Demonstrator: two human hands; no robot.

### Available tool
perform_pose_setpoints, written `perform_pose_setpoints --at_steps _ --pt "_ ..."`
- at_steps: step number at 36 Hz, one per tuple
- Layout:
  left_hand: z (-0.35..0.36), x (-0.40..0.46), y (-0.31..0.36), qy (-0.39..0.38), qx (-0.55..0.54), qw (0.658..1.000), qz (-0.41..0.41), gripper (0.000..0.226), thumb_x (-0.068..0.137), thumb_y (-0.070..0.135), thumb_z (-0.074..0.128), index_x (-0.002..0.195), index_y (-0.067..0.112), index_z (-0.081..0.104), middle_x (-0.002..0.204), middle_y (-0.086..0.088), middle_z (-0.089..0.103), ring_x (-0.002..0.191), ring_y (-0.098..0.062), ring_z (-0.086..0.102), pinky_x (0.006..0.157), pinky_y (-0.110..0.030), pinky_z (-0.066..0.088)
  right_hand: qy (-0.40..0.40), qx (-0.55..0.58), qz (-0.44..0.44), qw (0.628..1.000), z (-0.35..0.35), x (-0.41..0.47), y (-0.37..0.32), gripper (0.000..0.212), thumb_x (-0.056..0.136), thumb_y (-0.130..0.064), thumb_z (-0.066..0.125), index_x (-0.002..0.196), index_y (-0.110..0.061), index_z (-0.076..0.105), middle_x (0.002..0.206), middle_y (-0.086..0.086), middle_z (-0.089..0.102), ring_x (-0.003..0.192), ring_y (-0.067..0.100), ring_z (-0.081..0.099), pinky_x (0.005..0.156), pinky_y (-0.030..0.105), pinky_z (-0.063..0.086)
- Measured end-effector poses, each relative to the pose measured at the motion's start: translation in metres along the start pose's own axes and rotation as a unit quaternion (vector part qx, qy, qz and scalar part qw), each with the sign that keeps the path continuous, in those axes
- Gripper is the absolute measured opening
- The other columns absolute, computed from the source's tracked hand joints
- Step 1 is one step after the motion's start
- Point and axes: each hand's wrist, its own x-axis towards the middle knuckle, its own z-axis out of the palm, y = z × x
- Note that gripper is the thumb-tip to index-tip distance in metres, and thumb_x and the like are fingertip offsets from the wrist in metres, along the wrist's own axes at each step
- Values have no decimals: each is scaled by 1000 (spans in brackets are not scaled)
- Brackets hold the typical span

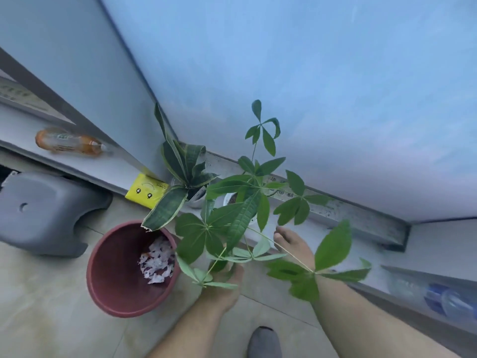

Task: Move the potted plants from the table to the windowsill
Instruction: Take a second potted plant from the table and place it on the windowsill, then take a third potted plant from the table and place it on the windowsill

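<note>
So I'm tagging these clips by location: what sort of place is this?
Probably a home balcony or window corner. A windowsill under large panes holds two potted plants, and a red bucket and a grey stool stand on the tiled floor.

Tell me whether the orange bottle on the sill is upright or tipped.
Tipped: the orange bottle lies on its side along the sill.

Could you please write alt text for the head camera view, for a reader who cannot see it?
Two potted plants, a snake plant and a broad-leaved plant, stand on a windowsill in the window corner, with the person's left hand and right hand reaching in under the leaves. A red bin and a grey stool stand on the floor to the left.
</note>
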Motion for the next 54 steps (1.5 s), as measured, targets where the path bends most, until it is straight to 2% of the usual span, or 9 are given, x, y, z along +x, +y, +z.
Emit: perform_pose_setpoints --at_steps 4,9,16,24,27,39,44,48,54 --pt "71 -65 -11 -34 12 999 4 39 96 18 59 134 19 51 127 -3 62 111 -17 58 100 -22 42 -18 -74 -15 997 -13 -91 -3 29 93 -7 57 121 0 62 115 4 63 92 12 53 76 23 44" --pt "49 -178 14 -68 -40 997 8 62 96 26 62 152 14 36 157 -5 41 141 -16 45 118 -29 32 16 -90 -21 996 -45 -218 -11 43 103 -22 54 146 -13 51 146 3 52 127 17 50 118 41 37" --pt "-7 -342 86 -98 -25 990 97 53 101 33 54 151 25 37 148 1 47 114 -4 46 97 -18 31 18 -65 -97 993 -78 -398 -65 49 102 -31 56 149 -17 47 149 -2 50 135 11 47 120 45 36" --pt "-62 -474 136 -155 89 943 281 58 100 37 56 153 25 34 153 1 44 119 -12 52 111 -43 45 141 42 -181 972 -105 -581 -56 53 101 -37 55 149 -16 45 148 2 52 135 17 51 115 44 43" --pt "-62 -513 149 -173 120 919 333 60 99 42 56 153 27 34 150 2 47 121 -19 55 106 -48 50 192 127 -189 955 -111 -626 -35 52 101 -34 56 148 -14 46 147 5 53 131 19 54 96 34 52" --pt "68 -714 103 -377 180 778 470 53 97 33 63 146 28 44 148 7 48 121 -14 57 103 -48 52 396 412 -246 783 -167 -820 123 48 102 -40 54 144 -17 50 127 -3 61 125 16 59 87 29 49" --pt "129 -806 23 -479 240 684 495 53 99 30 60 148 24 41 139 8 48 115 -9 56 92 -35 56 496 483 -234 683 -172 -906 225 42 101 -37 56 138 -17 56 110 -5 65 113 15 61 94 36 53" --pt "167 -879 -68 -553 289 608 491 55 99 33 59 149 26 39 150 5 45 128 -13 53 100 -43 54 555 531 -214 604 -157 -980 330 33 101 -37 57 130 -22 59 123 0 64 119 17 62 103 41 51" --pt "197 -978 -223 -625 334 535 461 51 101 25 57 148 20 40 149 -4 46 110 -13 59 95 -41 55 620 579 -172 500 -116 -1072 492 47 99 -40 60 140 -18 54 133 -1 63 118 14 63 104 42 51"
